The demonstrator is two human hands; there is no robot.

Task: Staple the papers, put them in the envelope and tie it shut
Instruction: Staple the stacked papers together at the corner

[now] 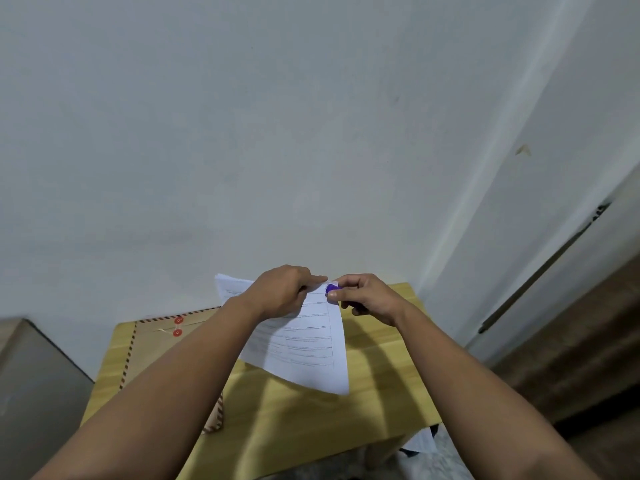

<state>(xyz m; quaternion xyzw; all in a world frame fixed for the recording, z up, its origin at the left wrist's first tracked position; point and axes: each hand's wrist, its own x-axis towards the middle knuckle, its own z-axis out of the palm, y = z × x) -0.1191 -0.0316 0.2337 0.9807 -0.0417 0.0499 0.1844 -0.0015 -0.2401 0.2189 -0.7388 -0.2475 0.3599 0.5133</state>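
My left hand (285, 292) pinches the top edge of the printed white papers (304, 344), holding them lifted above the wooden table (311, 417). My right hand (369, 299) is closed around a small purple stapler (332, 289), whose tip sits at the papers' upper right corner beside my left fingertips. Most of the stapler is hidden inside my fist. A brown envelope (156, 344) with a striped border and two red string buttons lies flat on the table's left side, partly covered by my left forearm.
The table stands against a pale wall (277, 133). A grey box-like surface (34, 375) is at the left. A door frame and dark floor (571, 341) lie to the right. Something white lies on the floor by the table's right front corner (420, 443).
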